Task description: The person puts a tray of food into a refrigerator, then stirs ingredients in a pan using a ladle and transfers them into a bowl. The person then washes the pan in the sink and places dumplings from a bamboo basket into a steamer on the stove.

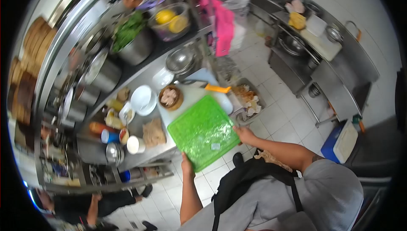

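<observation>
Counter [144, 82] on the left, green board [204, 132] partly over its edge. Board sits between both hands: left hand [187, 165] grasping one corner, right hand [244, 134] grasping another. Orange-handled knife [218, 88] just past it (round container [170, 97] nearby).

Bright room, fisheye edges, glare on green tray [204, 130]

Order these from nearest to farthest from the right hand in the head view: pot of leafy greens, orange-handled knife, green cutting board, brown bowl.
1. Green cutting board, held in the right hand
2. Orange-handled knife, beyond the board
3. Brown bowl, left of the knife
4. Pot of leafy greens, upper shelf
</observation>
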Available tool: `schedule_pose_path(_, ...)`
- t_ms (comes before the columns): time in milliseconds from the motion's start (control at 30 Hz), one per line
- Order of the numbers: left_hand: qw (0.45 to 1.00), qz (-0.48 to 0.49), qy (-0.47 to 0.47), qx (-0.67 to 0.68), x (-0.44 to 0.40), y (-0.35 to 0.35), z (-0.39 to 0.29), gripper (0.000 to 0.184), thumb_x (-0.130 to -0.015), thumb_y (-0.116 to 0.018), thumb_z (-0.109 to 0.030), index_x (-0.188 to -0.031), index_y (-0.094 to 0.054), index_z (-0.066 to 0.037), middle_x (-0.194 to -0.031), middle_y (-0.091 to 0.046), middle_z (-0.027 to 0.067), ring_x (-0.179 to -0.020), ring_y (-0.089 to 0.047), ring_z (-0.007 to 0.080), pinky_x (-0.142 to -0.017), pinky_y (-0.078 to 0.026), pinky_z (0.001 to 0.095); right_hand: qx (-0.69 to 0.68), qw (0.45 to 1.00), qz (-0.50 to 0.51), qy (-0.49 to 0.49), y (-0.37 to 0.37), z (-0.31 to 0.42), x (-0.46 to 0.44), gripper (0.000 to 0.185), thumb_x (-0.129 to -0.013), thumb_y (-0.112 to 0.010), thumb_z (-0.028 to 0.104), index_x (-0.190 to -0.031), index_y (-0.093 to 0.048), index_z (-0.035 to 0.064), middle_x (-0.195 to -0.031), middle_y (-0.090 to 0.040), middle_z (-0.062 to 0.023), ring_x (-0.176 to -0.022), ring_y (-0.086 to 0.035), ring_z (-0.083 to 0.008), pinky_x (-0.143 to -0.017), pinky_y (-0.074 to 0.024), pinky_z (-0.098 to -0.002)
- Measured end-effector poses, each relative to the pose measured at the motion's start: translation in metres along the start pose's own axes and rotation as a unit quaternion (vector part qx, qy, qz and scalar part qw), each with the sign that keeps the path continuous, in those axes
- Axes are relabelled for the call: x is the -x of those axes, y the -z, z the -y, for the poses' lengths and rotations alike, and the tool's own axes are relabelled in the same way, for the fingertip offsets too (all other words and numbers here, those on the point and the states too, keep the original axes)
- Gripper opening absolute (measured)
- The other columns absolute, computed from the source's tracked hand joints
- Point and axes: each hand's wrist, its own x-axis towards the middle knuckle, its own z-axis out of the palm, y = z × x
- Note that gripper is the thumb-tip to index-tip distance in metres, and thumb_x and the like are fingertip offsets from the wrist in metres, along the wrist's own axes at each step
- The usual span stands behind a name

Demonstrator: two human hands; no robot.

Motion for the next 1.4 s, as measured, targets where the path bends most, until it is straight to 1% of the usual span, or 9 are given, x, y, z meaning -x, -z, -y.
schedule_pose_path(133,0.999,-0.020,0.023,-0.039,-0.060,0.013,-0.037,0.083,-0.088,-0.035,-0.076,-0.143,-0.039,-0.014,-0.138,-0.045,0.0189,-0.115,-0.052,0.0331,-0.090,-0.045,0.0481,0.028,1.000,-0.005,-0.007,0.013,-0.017,0.020,0.065,-0.096,-0.046,0.055,-0.088,-0.064,-0.0068,-0.067,-0.065,-0.0140,-0.053,-0.065,-0.0222,-0.049,-0.0531,-0.0347)
schedule_pose_path(267,0.998,0.052,-0.043,-0.003,-0.128,-0.010,-0.062,0.080,-0.095,-0.036,-0.066,-0.141,-0.039,-0.001,-0.141,-0.045,0.0150,-0.123,-0.047,0.0300,-0.103,-0.038,0.0428,0.069,0.997,0.005,0.019,0.019,-0.035,0.031,0.063,-0.092,-0.051,0.056,-0.085,-0.063,-0.0046,-0.071,-0.066,-0.0177,-0.062,-0.067,-0.0300,-0.061,-0.0521,-0.0415)
schedule_pose_path(533,0.971,0.140,-0.122,0.152,0.029,-0.139,-0.078,0.071,-0.097,-0.037,-0.059,-0.143,-0.037,-0.005,-0.146,-0.041,0.0127,-0.132,-0.040,0.0284,-0.109,-0.031,0.0405,-0.057,0.983,0.069,0.160,0.164,-0.076,0.098,0.044,-0.089,-0.067,0.036,-0.107,-0.054,-0.0023,-0.098,-0.062,-0.0117,-0.094,-0.060,-0.0202,-0.080,-0.0468,-0.0354)
schedule_pose_path(667,0.944,0.298,-0.133,0.043,0.093,-0.280,-0.143,0.061,-0.100,-0.035,-0.051,-0.139,-0.044,-0.006,-0.135,-0.051,0.0108,-0.121,-0.051,0.0246,-0.102,-0.040,0.0391,-0.337,0.926,0.069,0.152,0.268,-0.071,0.171,0.047,-0.084,-0.074,0.025,-0.113,-0.048,-0.0011,-0.102,-0.057,-0.0067,-0.099,-0.054,-0.0149,-0.084,-0.0453,-0.0321)
schedule_pose_path(933,0.881,0.407,-0.217,-0.107,0.215,-0.653,-0.130,0.053,-0.101,-0.042,-0.045,-0.119,-0.058,0.002,-0.112,-0.063,0.0130,-0.102,-0.056,0.0218,-0.094,-0.043,0.0345,-0.368,0.874,-0.188,0.255,0.464,-0.093,0.349,0.056,-0.083,-0.070,0.010,-0.130,-0.041,0.0010,-0.117,-0.055,-0.0099,-0.109,-0.054,-0.0188,-0.092,-0.0456,-0.0343)
schedule_pose_path(1033,0.758,0.499,-0.358,-0.220,0.266,-0.804,-0.071,0.051,-0.101,-0.042,-0.043,-0.115,-0.060,0.003,-0.113,-0.064,0.0148,-0.101,-0.058,0.0213,-0.091,-0.044,0.0338,-0.426,0.821,-0.289,0.245,0.502,-0.126,0.425,0.067,-0.082,-0.068,0.007,-0.140,-0.035,0.0039,-0.125,-0.052,-0.0102,-0.117,-0.051,-0.0202,-0.097,-0.0435,-0.0363)
schedule_pose_path(1200,0.605,0.748,-0.122,-0.245,0.490,-0.935,-0.008,0.056,-0.100,-0.044,-0.045,-0.126,-0.056,0.004,-0.121,-0.062,0.0130,-0.111,-0.058,0.0215,-0.100,-0.042,0.0344,-0.440,0.672,-0.522,0.286,0.467,-0.141,0.517,0.073,-0.079,-0.067,0.006,-0.143,-0.033,0.0038,-0.131,-0.050,-0.0106,-0.124,-0.046,-0.0218,-0.104,-0.0375,-0.0373)
schedule_pose_path(1333,0.341,0.774,-0.496,-0.196,0.713,-0.970,0.035,0.059,-0.096,-0.048,-0.050,-0.126,-0.057,0.000,-0.126,-0.059,0.0212,-0.117,-0.057,0.0316,-0.099,-0.042,0.0379,-0.450,0.487,-0.688,0.294,0.434,-0.116,0.549,0.079,-0.072,-0.071,0.012,-0.142,-0.033,0.0034,-0.128,-0.051,-0.0125,-0.118,-0.051,-0.0254,-0.101,-0.0419,-0.0390)
schedule_pose_path(1400,0.262,0.808,-0.514,-0.117,0.819,-0.972,0.051,0.050,-0.094,-0.053,-0.047,-0.118,-0.061,-0.004,-0.116,-0.065,0.0197,-0.109,-0.061,0.0360,-0.094,-0.046,0.0403,-0.439,0.396,-0.756,0.281,0.423,-0.104,0.545,0.081,-0.070,-0.072,0.014,-0.141,-0.035,0.0032,-0.125,-0.053,-0.0139,-0.114,-0.054,-0.0270,-0.097,-0.0452,-0.0400)
